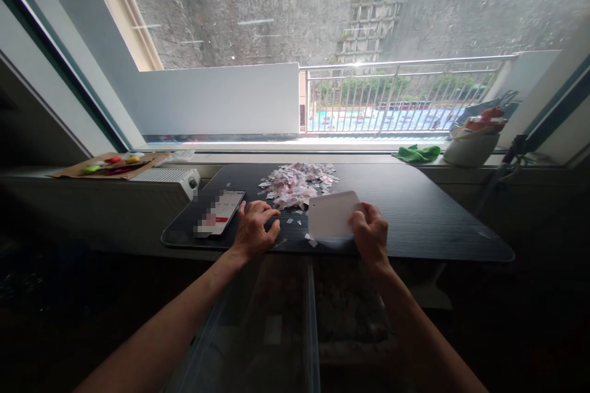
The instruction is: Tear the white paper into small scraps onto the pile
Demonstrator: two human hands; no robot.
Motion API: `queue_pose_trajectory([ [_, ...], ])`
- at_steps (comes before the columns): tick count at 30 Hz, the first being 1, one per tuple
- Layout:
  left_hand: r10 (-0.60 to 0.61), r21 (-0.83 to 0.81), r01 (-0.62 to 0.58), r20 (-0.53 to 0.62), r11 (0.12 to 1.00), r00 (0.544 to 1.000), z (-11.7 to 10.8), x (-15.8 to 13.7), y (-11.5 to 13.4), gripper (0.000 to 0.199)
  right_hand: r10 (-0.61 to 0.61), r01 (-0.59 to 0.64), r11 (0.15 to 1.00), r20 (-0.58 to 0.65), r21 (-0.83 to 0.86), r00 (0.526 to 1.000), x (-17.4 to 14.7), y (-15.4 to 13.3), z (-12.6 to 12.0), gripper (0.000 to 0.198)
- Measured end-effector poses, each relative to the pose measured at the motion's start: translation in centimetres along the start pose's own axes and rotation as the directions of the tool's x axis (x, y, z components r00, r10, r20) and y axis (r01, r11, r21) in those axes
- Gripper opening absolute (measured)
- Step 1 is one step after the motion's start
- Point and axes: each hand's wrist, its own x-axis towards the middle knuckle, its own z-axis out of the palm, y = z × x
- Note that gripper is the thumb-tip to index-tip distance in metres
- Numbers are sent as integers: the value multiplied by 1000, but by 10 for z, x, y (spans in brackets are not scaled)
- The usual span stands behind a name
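My right hand (371,230) grips the right edge of a flat white card (332,215) with rounded corners and a small hole near its upper left corner. The card is held tilted above the front of the dark table (428,215). A heap of small pale paper scraps (295,184) lies behind it, and a few loose scraps (312,241) rest near its lower edge. My left hand (255,227) is by the front edge with its fingers apart and bent, holding nothing I can see. Just left of it lies a phone (224,212) with a lit screen.
Below the table's front edge stands a clear plastic bin (312,325), its contents dim. A radiator (173,179) and a cardboard piece (101,166) with colourful items are at left. On the sill sit a green cloth (418,153) and a white container (472,148).
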Motion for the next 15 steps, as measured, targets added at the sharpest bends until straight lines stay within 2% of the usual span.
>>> queue_pose_trajectory([
  [5, -4, -31, 3, -30, 1000, 1000, -1, -1, 2, 21, -47, 45, 995, 21, 84, 999, -1, -1, 2, 32],
  [8, 0, -35, -1, -26, 999, 1000, -2, -1, 2, 20, -59, 59, 998, 76, 4, 995, 1, 0, -4, 34],
  [11, 8, -30, -9, -23, 1000, 1000, -1, -1, 2, 19, -42, 48, 996, 72, -75, 997, 7, 4, -20, 33],
  [15, 23, -25, -24, -18, 999, 1000, 1, -2, 2, 19, -37, 40, 997, 53, -61, 998, 15, 7, -34, 33],
])
